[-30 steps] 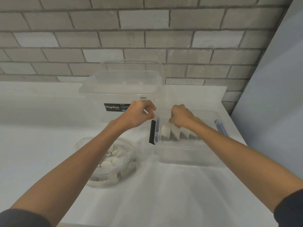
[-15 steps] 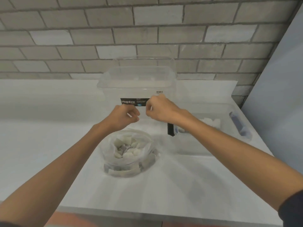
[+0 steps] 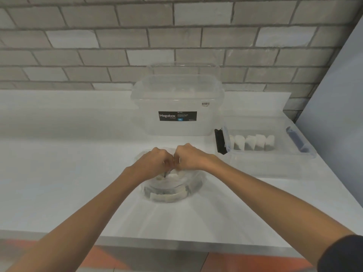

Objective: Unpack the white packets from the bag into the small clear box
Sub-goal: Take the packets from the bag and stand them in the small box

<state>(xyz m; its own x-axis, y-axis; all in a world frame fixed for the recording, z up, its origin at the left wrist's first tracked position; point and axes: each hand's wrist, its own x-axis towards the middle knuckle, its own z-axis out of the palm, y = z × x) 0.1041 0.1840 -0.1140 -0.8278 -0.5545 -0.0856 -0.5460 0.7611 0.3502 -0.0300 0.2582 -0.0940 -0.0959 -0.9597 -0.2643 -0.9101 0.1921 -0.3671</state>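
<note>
Head view: a clear plastic bag (image 3: 170,190) sits on the white counter (image 3: 59,173), close in front of the person and well apart from the small clear box (image 3: 275,161) at the right. White packets (image 3: 167,197) lie crowded round its lower wall. Both hands are at its mouth. The left hand (image 3: 153,163) and the right hand (image 3: 191,159) have their knuckles up and their fingers curled downward, with the fingertips meeting between them. Whether they pinch a packet, the bag's film or nothing is hidden by the hands themselves.

In the small clear box a row of upright packets (image 3: 250,143) stands side by side along the far wall, between its black latch (image 3: 219,141) and its blue latch (image 3: 296,138). A taller Megabox tub (image 3: 177,107) stands behind the bag, against the brick wall (image 3: 117,36).

The packets look like small flat sachets, and I judge them light and soft, with little risk of damage. A fingertip pinch on one top edge or corner should lift a packet and leave it hanging upright, ready to join the row. The bag appears to be thin, limp film that is likely slippery. It will probably rise along with a packet unless one hand holds its rim down or open while the other hand draws the packet out.
</note>
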